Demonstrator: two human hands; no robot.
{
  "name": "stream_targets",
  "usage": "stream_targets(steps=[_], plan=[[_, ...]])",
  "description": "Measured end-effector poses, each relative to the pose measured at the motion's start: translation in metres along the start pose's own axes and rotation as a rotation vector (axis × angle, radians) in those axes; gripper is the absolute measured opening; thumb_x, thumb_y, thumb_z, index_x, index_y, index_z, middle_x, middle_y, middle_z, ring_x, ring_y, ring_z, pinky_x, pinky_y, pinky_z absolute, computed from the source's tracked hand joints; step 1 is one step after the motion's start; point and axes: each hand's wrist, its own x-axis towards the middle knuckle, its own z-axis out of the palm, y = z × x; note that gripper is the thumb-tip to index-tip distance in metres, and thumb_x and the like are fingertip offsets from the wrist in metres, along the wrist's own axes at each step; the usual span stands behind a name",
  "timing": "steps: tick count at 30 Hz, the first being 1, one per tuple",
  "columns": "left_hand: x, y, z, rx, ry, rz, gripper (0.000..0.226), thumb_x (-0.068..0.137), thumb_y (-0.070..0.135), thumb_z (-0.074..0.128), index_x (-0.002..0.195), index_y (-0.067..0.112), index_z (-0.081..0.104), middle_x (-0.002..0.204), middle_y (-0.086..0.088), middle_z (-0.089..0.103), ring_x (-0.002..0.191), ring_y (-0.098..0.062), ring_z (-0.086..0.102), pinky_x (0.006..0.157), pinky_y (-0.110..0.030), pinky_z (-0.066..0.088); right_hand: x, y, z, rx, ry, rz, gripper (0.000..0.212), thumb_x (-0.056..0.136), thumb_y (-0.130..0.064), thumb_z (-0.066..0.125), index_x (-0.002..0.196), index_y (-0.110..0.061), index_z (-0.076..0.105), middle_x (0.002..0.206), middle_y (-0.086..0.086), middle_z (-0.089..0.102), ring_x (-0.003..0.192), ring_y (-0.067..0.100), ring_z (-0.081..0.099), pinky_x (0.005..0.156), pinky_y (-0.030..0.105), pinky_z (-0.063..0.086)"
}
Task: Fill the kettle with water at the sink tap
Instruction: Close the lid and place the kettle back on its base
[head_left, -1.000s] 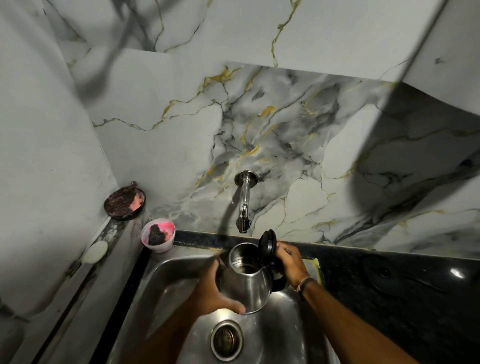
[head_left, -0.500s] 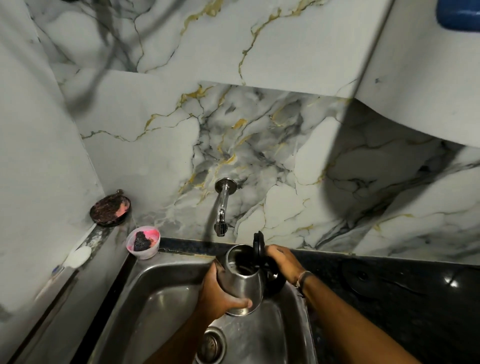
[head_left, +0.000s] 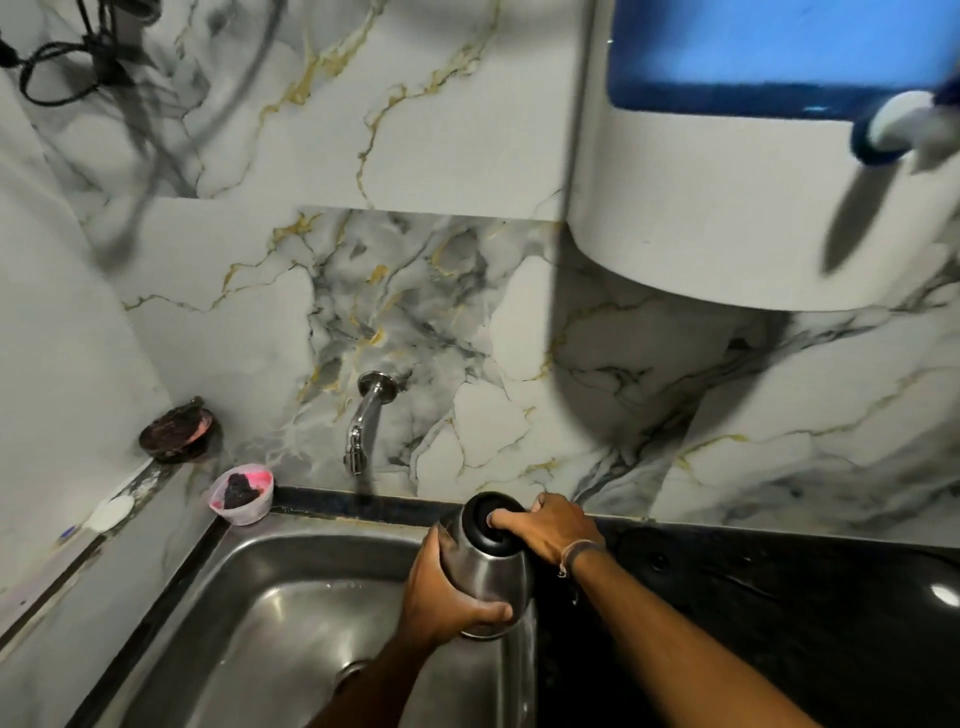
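Two hands are on the steel kettle (head_left: 488, 577), which hangs over the right-hand edge of the steel sink (head_left: 291, 623), between the basin and the dark surface (head_left: 753, 597). The left hand (head_left: 447, 592) is wrapped around the lower belly, thumb curled under the base and fingers out of sight behind the shell. The right hand (head_left: 556, 530) is closed over the top from the handle side, with one finger pressed on the black lid (head_left: 491, 519), which sits shut.

Polished metal like this is likely slick, more so if wet, and rigid enough to bear a firm squeeze without denting. If it carries water it will feel heavy and bottom-weighted, and the load would slosh when tilted, so the handle, hidden under the right hand, is the proper hold, with a palm under the base as support. How much water is inside cannot be told with the lid down.

Beyond the hands and slightly to their left, the chrome wall tap (head_left: 363, 421) juts from the marbled backsplash, with no stream visible from it. Farther left of the left hand sit a pink plastic bowl holding a dark scrubber (head_left: 241, 493) and a round soap dish (head_left: 176, 428). High above the right hand hangs a white and blue water purifier (head_left: 727, 182).
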Motion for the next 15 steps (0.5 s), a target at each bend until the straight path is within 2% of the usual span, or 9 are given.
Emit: stream_targets(steps=[2, 4, 6, 8, 10, 11, 12, 15], plan=[[-0.008, 0.015, 0.024, 0.019, 0.017, -0.014, 0.113, 0.03, 0.043, 0.111, 0.121, 0.063, 0.048, 0.121, 0.027, 0.07, 0.113, 0.015, 0.063, 0.082, -0.003, 0.049, 0.0, 0.018, -0.02, -0.037, -0.009, -0.007, 0.086, 0.046, -0.089, 0.069, 0.103, -0.025, 0.071, 0.109, -0.001, 0.077, 0.103, 0.03, 0.073, 0.078, 0.041, 0.052], [-0.016, 0.032, 0.05, 0.039, 0.023, -0.031, 0.112, 0.028, 0.046, 0.11, 0.122, 0.055, 0.049, 0.122, 0.021, 0.068, 0.112, 0.005, 0.065, 0.086, -0.014, 0.053, -0.001, 0.041, -0.043, -0.062, -0.017, -0.015, 0.092, 0.046, -0.091, 0.068, 0.11, -0.026, 0.071, 0.11, -0.001, 0.072, 0.1, 0.029, 0.066, 0.081, 0.042, 0.053], [-0.02, 0.047, 0.072, 0.031, 0.016, -0.048, 0.125, 0.027, 0.049, 0.11, 0.137, 0.043, 0.051, 0.131, 0.013, 0.068, 0.12, -0.011, 0.067, 0.099, -0.032, 0.06, 0.001, 0.061, -0.062, -0.057, -0.03, -0.033, 0.095, 0.047, -0.095, 0.066, 0.11, -0.024, 0.071, 0.112, 0.0, 0.074, 0.103, 0.029, 0.07, 0.085, 0.045, 0.057], [-0.02, 0.06, 0.093, 0.021, -0.004, -0.061, 0.139, 0.026, 0.051, 0.11, 0.149, 0.027, 0.049, 0.137, 0.007, 0.067, 0.127, -0.018, 0.065, 0.109, -0.043, 0.058, 0.005, 0.08, -0.081, -0.019, -0.042, -0.056, 0.092, 0.05, -0.101, 0.061, 0.1, -0.025, 0.07, 0.11, 0.001, 0.077, 0.103, 0.03, 0.072, 0.083, 0.045, 0.054], [-0.019, 0.073, 0.115, 0.01, -0.014, -0.063, 0.131, 0.025, 0.051, 0.111, 0.141, 0.03, 0.051, 0.133, 0.008, 0.068, 0.124, -0.019, 0.067, 0.105, -0.044, 0.06, 0.011, 0.098, -0.102, 0.031, -0.036, -0.09, 0.082, 0.055, -0.104, 0.056, 0.078, -0.026, 0.063, 0.094, -0.002, 0.073, 0.09, 0.026, 0.069, 0.073, 0.043, 0.048], [-0.017, 0.082, 0.13, 0.011, -0.018, -0.062, 0.128, 0.025, 0.05, 0.111, 0.137, 0.034, 0.052, 0.131, 0.01, 0.069, 0.123, -0.019, 0.068, 0.104, -0.044, 0.061, 0.016, 0.111, -0.116, 0.068, -0.035, -0.09, 0.082, 0.058, -0.103, 0.055, 0.074, -0.024, 0.062, 0.09, -0.003, 0.072, 0.086, 0.024, 0.068, 0.071, 0.042, 0.046], [-0.014, 0.088, 0.142, 0.002, -0.029, -0.064, 0.127, 0.026, 0.049, 0.111, 0.137, 0.038, 0.051, 0.131, 0.011, 0.069, 0.122, -0.018, 0.067, 0.105, -0.045, 0.06, 0.02, 0.12, -0.127, 0.104, -0.036, -0.092, 0.082, 0.06, -0.101, 0.054, 0.075, -0.021, 0.067, 0.09, -0.002, 0.074, 0.087, 0.024, 0.068, 0.074, 0.043, 0.048], [0.0, 0.104, 0.173, -0.011, -0.066, -0.057, 0.131, 0.029, 0.047, 0.112, 0.143, 0.04, 0.048, 0.134, 0.013, 0.067, 0.124, -0.018, 0.066, 0.108, -0.045, 0.059, 0.039, 0.148, -0.154, 0.262, -0.041, -0.07, 0.078, 0.06, -0.089, 0.058, 0.078, -0.016, 0.078, 0.093, 0.002, 0.081, 0.096, 0.029, 0.075, 0.095, 0.05, 0.059]])
